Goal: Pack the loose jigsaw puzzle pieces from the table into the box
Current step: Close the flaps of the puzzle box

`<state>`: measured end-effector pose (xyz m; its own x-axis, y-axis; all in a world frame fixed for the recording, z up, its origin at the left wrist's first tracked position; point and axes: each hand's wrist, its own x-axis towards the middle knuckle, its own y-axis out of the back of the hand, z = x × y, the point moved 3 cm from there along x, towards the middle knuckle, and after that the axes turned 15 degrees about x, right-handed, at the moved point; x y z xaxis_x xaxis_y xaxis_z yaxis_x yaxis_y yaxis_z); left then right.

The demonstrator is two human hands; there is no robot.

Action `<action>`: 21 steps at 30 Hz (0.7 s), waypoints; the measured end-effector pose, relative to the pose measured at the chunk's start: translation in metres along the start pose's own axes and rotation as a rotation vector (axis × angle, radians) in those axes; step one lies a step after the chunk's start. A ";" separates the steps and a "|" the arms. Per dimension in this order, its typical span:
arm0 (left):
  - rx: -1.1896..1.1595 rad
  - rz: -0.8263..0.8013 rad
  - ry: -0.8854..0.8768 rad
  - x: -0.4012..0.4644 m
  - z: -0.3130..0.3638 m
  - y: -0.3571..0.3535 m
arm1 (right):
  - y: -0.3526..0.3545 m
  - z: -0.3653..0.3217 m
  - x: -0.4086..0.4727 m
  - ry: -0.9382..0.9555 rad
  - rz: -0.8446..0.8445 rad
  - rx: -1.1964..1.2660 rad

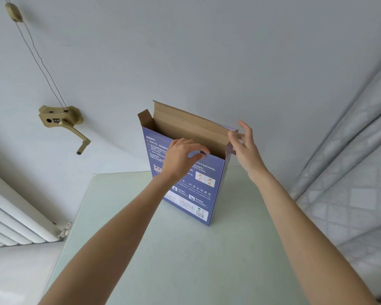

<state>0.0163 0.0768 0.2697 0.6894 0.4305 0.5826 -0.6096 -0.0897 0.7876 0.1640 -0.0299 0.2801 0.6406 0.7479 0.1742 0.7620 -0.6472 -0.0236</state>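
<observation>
Far left of both hands, low against the wall: a white ribbed radiator (11,221). Above it, also left of the hands: a tan wall-mounted crank winder (61,119) with a handle hanging down and two thin cords (40,62) running up to a small tan pulley (13,11) near the top corner.

Below and around both forearms: a pale green counter (123,227), meeting the plain light wall beyond the hands.

Left hand (182,157), reaching forward from a bare forearm: fingers curled downward over the near top edge of the box (183,172), pinching something small and dark (201,152) at that rim, possibly a puzzle piece; too small to tell for sure.

Between the two hands: a tall, thin blue cardboard box standing upright on the counter, top open, brown inner flaps raised, one small flap up at the left end and the long lid flap standing at the back. Printed text, lettered squares and a barcode on the near face. Inside of the box not visible from here.

Right hand (243,139), just right of the box's open top: fingers spread and loosely bent, thumb and fingertips touching the upper right corner of the box near the end flap, nothing clutched.

Far right of the right hand: a pale grey patterned curtain (350,161) hanging in folds.
</observation>
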 end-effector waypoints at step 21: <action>-0.400 0.147 0.747 -0.022 -0.114 0.023 | 0.003 0.017 0.014 0.170 0.017 -0.188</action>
<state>-0.0573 0.1678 0.2525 0.2398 0.9301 0.2781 -0.8614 0.0717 0.5029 0.1765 -0.0186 0.2661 0.6156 0.7114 0.3391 0.7101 -0.6874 0.1528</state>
